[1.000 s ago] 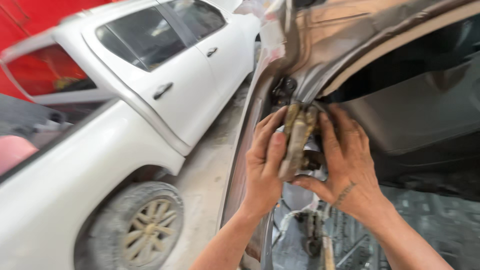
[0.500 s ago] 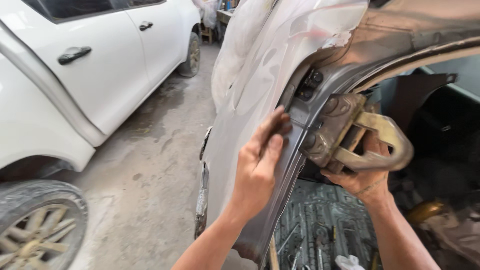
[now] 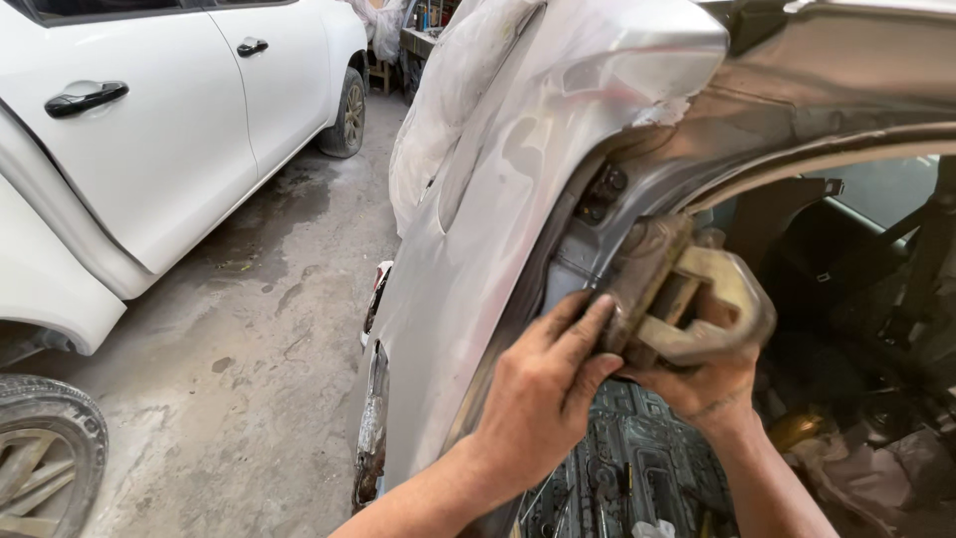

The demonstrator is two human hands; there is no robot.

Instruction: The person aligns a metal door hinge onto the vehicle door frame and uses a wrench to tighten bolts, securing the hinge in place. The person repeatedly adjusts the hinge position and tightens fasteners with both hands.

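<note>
left grip: my left hand [image 3: 543, 394] lies flat with its fingers [image 3: 588, 324] spread over the inner edge of the door hinge [image 3: 687, 299]; it presses and closes around nothing.
right grip: my right hand [image 3: 709, 387] cups the hinge from below, fingers curled under its lower arm and bearing its weight.
hinge: a worn, tan metal piece, standing out from the door pillar [image 3: 588, 249] just under two dark bolts [image 3: 602, 194].
change: a second ago both my hands were wrapped close round the hinge and it stood folded upright; now its loop has swung out toward the cabin and my left hand has slid to the pillar side.
meaning: i judge the hinge now moves freely while its base stays seated on the pillar.
body panel: sanded grey quarter panel [image 3: 478, 249] left of my hands.
further out: white pickup [image 3: 149, 149] across the stained concrete floor [image 3: 259, 349].
</note>
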